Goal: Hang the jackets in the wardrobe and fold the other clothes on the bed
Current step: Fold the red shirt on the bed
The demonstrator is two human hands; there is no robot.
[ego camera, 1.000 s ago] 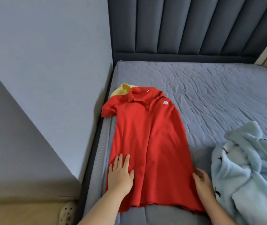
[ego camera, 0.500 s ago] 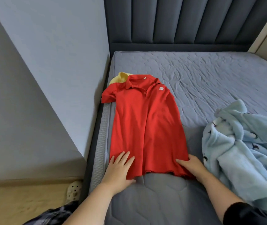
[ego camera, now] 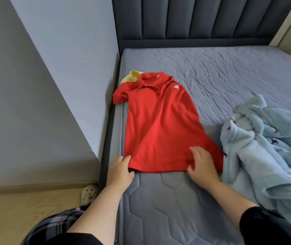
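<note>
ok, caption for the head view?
Left hand grips the hem of a red polo shirt on the bed; right hand on it, blue fleece alongside.

The yellow garment [ego camera: 134, 77] hides mostly under the red polo shirt [ego camera: 160, 128]; the right edge crops the blue fleece [ego camera: 264, 147].

Black sleeves [ego camera: 257, 225] pushed up the forearms, dark plaid trousers [ego camera: 52, 225]
</note>
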